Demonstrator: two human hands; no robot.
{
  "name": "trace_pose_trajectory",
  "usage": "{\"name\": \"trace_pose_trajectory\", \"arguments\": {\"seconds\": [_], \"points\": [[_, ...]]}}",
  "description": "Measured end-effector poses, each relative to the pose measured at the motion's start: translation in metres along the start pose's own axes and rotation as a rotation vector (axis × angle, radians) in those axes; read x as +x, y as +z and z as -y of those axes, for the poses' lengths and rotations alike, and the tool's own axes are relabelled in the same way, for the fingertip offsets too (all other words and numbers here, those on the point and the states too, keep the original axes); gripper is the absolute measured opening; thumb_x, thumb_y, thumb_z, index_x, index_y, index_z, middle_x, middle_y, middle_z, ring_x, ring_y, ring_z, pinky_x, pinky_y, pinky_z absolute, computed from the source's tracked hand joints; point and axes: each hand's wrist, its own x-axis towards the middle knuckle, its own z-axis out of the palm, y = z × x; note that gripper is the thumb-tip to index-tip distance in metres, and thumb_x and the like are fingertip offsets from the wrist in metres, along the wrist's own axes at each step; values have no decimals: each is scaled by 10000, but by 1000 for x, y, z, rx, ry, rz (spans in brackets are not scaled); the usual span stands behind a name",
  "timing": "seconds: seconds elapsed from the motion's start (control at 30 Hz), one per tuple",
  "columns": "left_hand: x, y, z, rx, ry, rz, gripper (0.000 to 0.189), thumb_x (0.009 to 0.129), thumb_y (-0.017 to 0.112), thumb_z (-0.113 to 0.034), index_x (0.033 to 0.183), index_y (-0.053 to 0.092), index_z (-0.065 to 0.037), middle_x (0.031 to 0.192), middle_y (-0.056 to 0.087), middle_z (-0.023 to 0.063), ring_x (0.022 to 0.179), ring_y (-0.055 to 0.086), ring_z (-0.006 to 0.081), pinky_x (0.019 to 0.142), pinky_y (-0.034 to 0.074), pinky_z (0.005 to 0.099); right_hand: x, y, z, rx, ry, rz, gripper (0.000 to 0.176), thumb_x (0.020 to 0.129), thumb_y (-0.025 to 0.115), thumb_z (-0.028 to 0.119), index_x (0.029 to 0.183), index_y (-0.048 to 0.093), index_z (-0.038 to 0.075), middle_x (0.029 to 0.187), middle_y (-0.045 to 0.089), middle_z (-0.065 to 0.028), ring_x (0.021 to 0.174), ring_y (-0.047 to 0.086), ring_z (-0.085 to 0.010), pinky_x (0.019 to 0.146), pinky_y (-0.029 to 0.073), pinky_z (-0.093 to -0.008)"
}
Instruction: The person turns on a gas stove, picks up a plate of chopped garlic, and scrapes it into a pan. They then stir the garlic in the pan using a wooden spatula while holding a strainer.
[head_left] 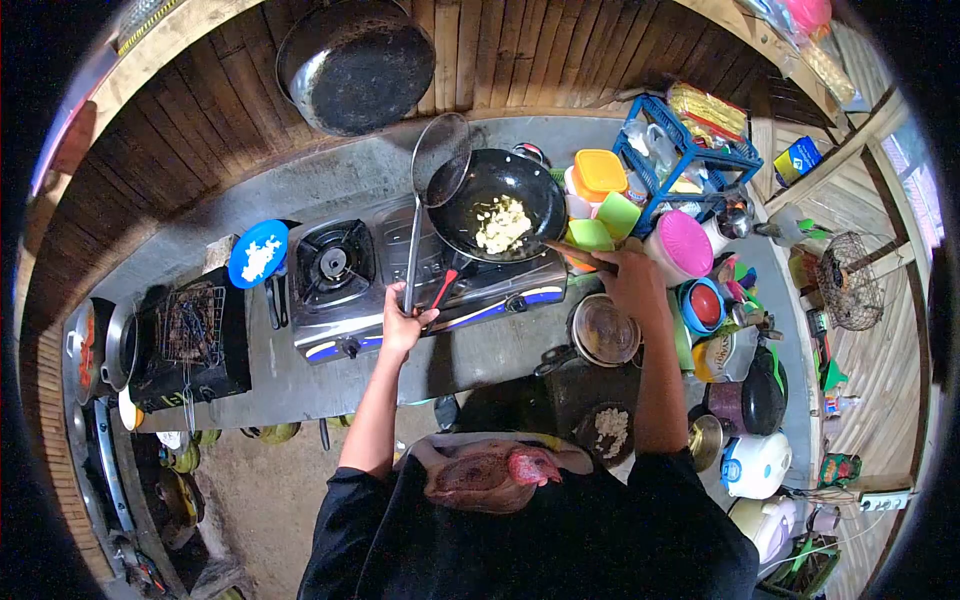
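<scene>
My left hand (pixel 405 325) is closed around the long handle of a round wire-mesh strainer (pixel 440 155), which is raised with its mesh over the left rim of a black wok (pixel 470 185). The wok sits on the right burner of a two-burner gas stove (pixel 392 255). Pale yellowish chopped pieces (pixel 502 225) lie together in the wok's bottom. My right hand (pixel 628 278) grips the wooden handle of a stirring tool (pixel 580 255) reaching over the wok's right rim; its far end is hard to make out. A red-handled utensil (pixel 446 287) lies on the stove front.
Left of the stove stand a blue plate with white pieces (pixel 238 262) and a black grill (pixel 195 325). Colourful containers (pixel 597 175) and a blue rack (pixel 690 150) crowd the right. A lidded pan (pixel 606 330) is near my right forearm. A large pan (pixel 360 75) hangs behind.
</scene>
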Motion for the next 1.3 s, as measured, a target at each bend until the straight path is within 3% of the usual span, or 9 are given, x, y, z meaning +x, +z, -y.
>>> {"name": "trace_pose_trajectory", "arguments": {"seconds": [0.13,0.2,0.33,0.5,0.73,0.8,1.07,1.17,1.3], "points": [[-2,2,-2,3,-32,4,646,600,793,-2,1091,386,-103,655,410,-44,576,399,73,524,375,229,6,28,16,69,-11,60,293,731,649,180,1023,653,160,882,619,-174,786,606,-343,688,488,-410],[1,3,0,-34,-39,16,651,601,791,4,1094,381,-105,650,409,-46,569,394,70,521,374,229,9,41,24,136,-69,-93,279,758,602,173,1029,631,111,810,627,-179,777,616,-342,690,494,-436],[2,4,7,-43,-21,9,650,600,791,8,1092,381,-104,653,410,-44,569,393,71,519,372,231,9,37,14,151,-76,-140,279,770,601,207,1029,635,110,812,623,-186,787,615,-347,687,495,-433],[2,4,4,-19,-3,3,645,597,793,7,1086,387,-103,661,417,-40,578,396,74,520,372,234,2,-3,-4,94,56,6,298,753,634,248,1012,639,101,847,626,-209,815,611,-360,713,495,-435],[1,2,1,-25,-13,10,634,598,792,7,1076,390,-103,660,422,-40,580,401,73,520,371,235,0,17,36,141,39,99,321,755,617,173,1075,625,149,864,616,-165,799,595,-357,707,479,-429],[1,2,2,-28,-25,8,630,599,792,4,1072,391,-106,650,418,-45,574,399,71,518,370,233,8,52,36,183,-80,-58,285,752,612,149,1035,629,113,812,604,-172,755,604,-349,660,486,-442],[3,5,8,-30,0,-6,628,598,795,-5,1066,388,-106,634,392,-51,564,389,71,517,375,236,18,63,3,152,-39,-243,300,774,603,203,1060,618,117,858,615,-186,749,610,-348,682,490,-426],[0,1,-4,-10,-51,-7,627,595,797,-14,1067,396,-112,703,417,-42,624,408,82,565,387,239,11,31,8,171,48,-127,285,765,618,222,1040,641,151,828,622,-194,748,614,-350,691,492,-425],[1,0,-2,-52,-81,17,628,593,798,-24,1070,402,-123,767,436,-34,677,420,87,608,395,236,-1,27,2,173,-31,-68,274,756,630,233,1024,654,179,824,626,-195,757,613,-354,699,490,-429]]}}
